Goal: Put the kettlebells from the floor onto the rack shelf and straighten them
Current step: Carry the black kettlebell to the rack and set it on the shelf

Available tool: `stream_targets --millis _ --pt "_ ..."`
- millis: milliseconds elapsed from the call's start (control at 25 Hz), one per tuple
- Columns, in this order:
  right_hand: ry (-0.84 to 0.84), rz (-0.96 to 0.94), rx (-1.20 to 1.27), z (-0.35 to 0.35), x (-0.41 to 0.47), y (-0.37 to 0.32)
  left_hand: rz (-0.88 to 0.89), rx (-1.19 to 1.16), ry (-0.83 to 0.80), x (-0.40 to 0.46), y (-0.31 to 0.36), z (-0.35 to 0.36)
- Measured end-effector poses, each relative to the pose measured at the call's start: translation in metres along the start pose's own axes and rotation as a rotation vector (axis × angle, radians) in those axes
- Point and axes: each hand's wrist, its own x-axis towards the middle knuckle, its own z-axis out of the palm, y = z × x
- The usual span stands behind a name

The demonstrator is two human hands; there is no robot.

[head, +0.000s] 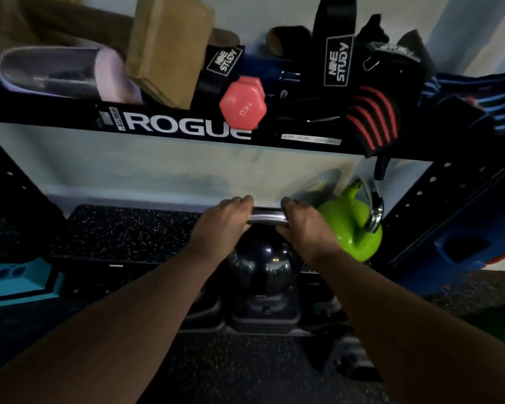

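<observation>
Two kettlebells: dark kettlebell [263, 266] at the lower shelf [123, 231] front edge, green kettlebell [353, 225] just beside it, right. Left hand [222, 225] and right hand [306, 225] both wrapped around its chrome handle [267, 218]. Bare speckled shelf leftward.

A small gym, probably a home one: a black steel "ROGUE" storage rack [187, 128] carries a pink 1 kg hexagonal dumbbell [242, 107] and black lifting straps [337, 61], above speckled black rubber flooring [123, 231].

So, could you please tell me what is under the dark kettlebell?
The dark kettlebell, gripped by the left hand and right hand, hangs over the speckled shelf mat's front edge. Its base hides any contact.
</observation>
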Motion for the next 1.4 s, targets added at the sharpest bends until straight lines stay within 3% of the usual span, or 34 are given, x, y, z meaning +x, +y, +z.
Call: stream_targets --millis 400,560,1120,1400 --pt "-0.06 0.128 0.093 0.055 0.088 0.027 -0.057 0.009 -0.022 0.08 -0.047 0.06" --pt "-0.083 0.151 0.101 0.069 0.109 0.03 -0.154 -0.07 -0.055 0.09 -0.057 0.073" --pt "-0.171 0.207 0.044 0.073 0.107 0.025 -0.205 -0.314 -0.119 0.079 -0.07 0.072" --pt "-0.043 -0.027 -0.19 0.057 0.084 -0.039 -0.202 -0.122 -0.1 0.014 -0.106 0.048"
